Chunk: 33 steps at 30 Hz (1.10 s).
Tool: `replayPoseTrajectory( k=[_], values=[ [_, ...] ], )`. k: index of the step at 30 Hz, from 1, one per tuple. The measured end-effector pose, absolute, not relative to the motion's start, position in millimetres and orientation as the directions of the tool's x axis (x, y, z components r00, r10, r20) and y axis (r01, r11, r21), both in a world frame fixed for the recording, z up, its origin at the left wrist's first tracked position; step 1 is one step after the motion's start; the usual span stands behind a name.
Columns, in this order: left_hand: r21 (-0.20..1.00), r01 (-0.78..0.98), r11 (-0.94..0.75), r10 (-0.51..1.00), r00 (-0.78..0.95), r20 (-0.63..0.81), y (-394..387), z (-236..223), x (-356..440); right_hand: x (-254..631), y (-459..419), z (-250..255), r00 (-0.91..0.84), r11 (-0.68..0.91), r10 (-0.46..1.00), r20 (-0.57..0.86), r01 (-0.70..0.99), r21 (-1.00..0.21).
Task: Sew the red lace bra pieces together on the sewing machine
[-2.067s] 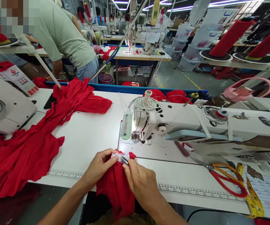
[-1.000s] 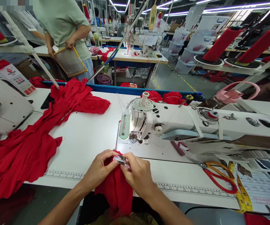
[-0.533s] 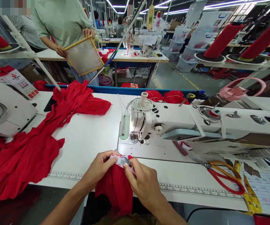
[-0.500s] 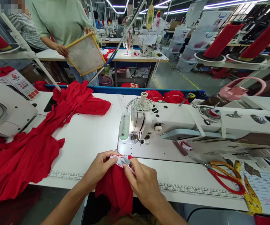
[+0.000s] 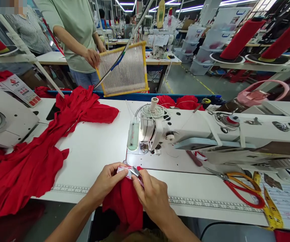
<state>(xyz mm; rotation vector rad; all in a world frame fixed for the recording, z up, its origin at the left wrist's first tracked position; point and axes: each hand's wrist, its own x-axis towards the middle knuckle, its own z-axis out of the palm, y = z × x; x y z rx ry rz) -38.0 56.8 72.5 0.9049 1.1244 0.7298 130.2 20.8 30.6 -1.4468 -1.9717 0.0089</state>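
Note:
My left hand [image 5: 107, 183] pinches the top edge of a red garment [image 5: 124, 205] that hangs over the table's near edge, right at a small white label [image 5: 123, 169]. My right hand [image 5: 151, 195] is closed on small metal thread snips [image 5: 136, 172], their tips at the label. Both hands sit just in front of the white sewing machine [image 5: 185, 131], whose needle area [image 5: 147, 148] is lit.
A pile of red fabric [image 5: 46, 141] covers the table's left side. Red-handled scissors [image 5: 240, 188] and a yellow tape measure [image 5: 271, 208] lie at the right. Across the table a person in a green shirt [image 5: 76, 37] holds a yellow-framed rack [image 5: 123, 69].
My hands stay at the label, with the snips shifting slightly. The person across the table has turned the yellow-framed rack and brought it right, toward the table.

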Motion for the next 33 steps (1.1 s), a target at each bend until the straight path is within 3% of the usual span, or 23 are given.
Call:
replayPoseTrajectory(
  k=[5,14,33],
  values=[
    [0.865,-0.091,0.493,0.845,0.285,-0.452,57.1,71.1,-37.1,131.3,20.9,29.7,-0.075,0.356,0.847,0.525,0.814,-0.458],
    [0.876,-0.104,0.472,0.854,0.302,-0.424,55.3,65.8,-40.6,134.3,19.4,37.2,-0.191,0.43,0.818,0.543,0.83,-0.356],
    [0.856,-0.105,0.506,0.839,0.29,-0.46,55.9,68.6,-38.8,130.2,20.7,32.6,-0.169,0.411,0.833,0.527,0.827,-0.384]
  ],
)
